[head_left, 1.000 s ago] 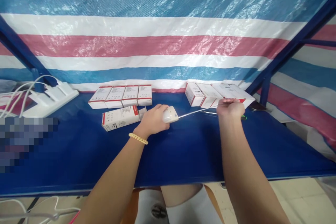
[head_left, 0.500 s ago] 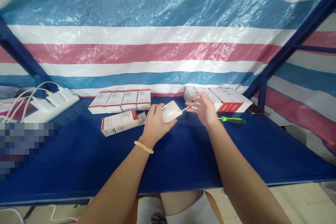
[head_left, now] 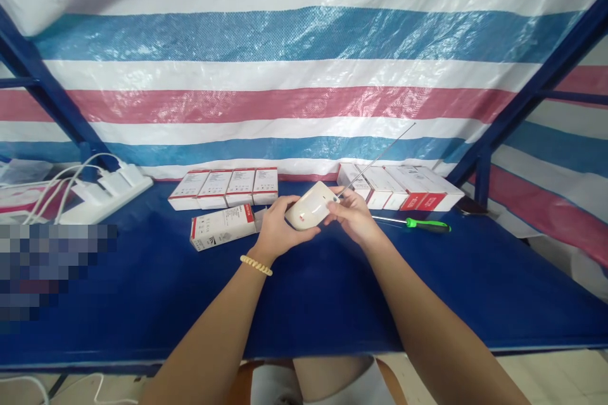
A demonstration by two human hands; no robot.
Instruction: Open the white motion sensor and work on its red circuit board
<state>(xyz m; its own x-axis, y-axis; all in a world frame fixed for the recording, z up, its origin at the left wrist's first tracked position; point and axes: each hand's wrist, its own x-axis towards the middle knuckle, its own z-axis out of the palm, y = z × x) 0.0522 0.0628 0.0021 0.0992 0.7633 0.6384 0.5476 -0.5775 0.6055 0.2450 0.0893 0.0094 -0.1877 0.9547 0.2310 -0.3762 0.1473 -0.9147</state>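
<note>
My left hand (head_left: pixel 278 228) is wrapped around the left side of a white rounded plastic device (head_left: pixel 308 207), which looks like a motion detector. From its upper right corner a thin metal telescopic antenna (head_left: pixel 380 155) slants up and to the right. My right hand (head_left: pixel 352 215) is closed on that same corner, thumb and fingers at the antenna's base. Just left of my left hand lies an opened white and red box (head_left: pixel 222 226), its end flap towards the hand. A screwdriver with a green and black handle (head_left: pixel 427 226) rests on the table right of my right hand.
White and red boxes (head_left: pixel 223 188) stand in a row at the back left, and more boxes (head_left: pixel 403 188) at the back right. A white power strip (head_left: pixel 107 193) with plugs and cables sits far left on the blue table (head_left: pixel 323 310). Striped sheeting hangs behind.
My right hand has moved from along the antenna down to its base at the device's corner and closed there. More of the antenna shows, pointing up and right. The view has shifted slightly.
</note>
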